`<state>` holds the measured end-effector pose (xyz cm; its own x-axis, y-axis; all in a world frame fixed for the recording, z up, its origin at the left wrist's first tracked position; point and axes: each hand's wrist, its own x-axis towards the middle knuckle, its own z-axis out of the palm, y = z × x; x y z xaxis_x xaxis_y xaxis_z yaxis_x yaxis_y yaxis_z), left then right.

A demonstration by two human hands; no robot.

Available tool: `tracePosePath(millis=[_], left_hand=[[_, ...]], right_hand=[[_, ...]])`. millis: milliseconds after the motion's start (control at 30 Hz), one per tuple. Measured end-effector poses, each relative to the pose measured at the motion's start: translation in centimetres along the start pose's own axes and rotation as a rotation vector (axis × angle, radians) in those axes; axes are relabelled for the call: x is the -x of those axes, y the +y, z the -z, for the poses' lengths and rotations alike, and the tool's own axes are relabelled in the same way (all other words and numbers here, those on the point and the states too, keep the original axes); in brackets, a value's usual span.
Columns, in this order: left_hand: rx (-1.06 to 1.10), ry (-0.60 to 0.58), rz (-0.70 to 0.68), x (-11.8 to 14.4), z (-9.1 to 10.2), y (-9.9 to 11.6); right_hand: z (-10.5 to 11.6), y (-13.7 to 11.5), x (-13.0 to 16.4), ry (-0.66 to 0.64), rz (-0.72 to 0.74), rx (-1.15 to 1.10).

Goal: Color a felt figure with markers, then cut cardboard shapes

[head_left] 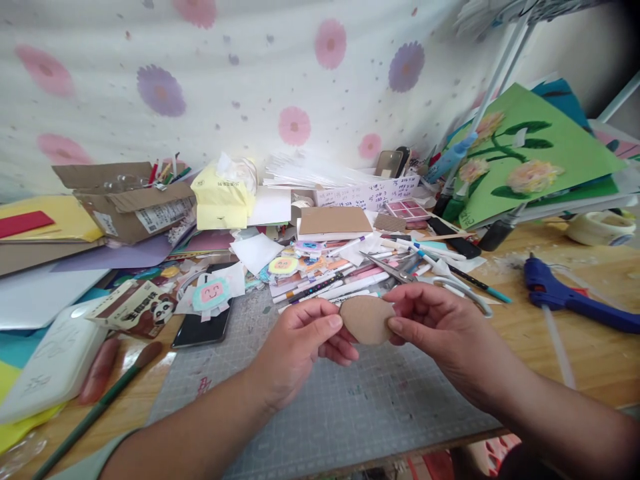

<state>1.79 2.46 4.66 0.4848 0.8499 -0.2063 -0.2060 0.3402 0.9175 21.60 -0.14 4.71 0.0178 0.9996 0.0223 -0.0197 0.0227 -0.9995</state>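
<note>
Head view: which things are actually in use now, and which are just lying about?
In use: brown card oval, pinched between left hand and right hand, over the cutting mat.

Lying about: glue gun, scissors, phone, tissue pack, tape roll.

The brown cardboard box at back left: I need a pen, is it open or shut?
Open: the cardboard box has its flaps raised, and pens stick out of the top.
</note>
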Motion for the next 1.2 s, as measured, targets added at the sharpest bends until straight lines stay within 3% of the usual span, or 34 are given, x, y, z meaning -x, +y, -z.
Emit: tracePosePath(millis=[133, 333, 467, 600, 700, 800, 967, 1133, 1200], left_hand=[[0.023, -0.114, 0.104, 0.5, -0.8, -1.2], [0.026, -0.038, 0.095, 1.1, -1.6, -2.2], [-0.200, 0.009, 0.110, 0.9, -1.3, -1.3], [-0.490, -0.047, 0.180, 1.0, -1.3, -0.6], [-0.724, -0.093, 0.095, 1.2, -1.3, -0.3], [-0.829, -0.074, -0.005, 1.2, -1.1, 0.2], [-0.766, -0.022, -0.058, 1.0, -1.1, 0.3], [-0.252, -0.095, -0.013, 1.0, -1.8, -1.4], [-0.145, -0.106, 0.027, 1.1, -2.1, -2.1]], right_hand=[[-0.4, -0.2, 0.4, -0.001, 0.017, 0.013], [-1.5, -0.2, 1.0, -0.044, 0.016, 0.013], [-1.5, -0.2, 1.0, -0.132, -0.013, 0.023], [-1.2, -0.8, 0.8, -0.208, 0.036, 0.173], [-1.1, -1.2, 0.6, -0.266, 0.041, 0.312], [-1.2, -1.2, 0.5, -0.299, 0.006, 0.297], [-1.4, -0.8, 0.8, -0.220, -0.016, 0.180], [-2.3, -0.8, 1.2, -0.180, -0.083, -0.095], [-2.5, -0.8, 1.3, -0.160, -0.092, -0.143]])
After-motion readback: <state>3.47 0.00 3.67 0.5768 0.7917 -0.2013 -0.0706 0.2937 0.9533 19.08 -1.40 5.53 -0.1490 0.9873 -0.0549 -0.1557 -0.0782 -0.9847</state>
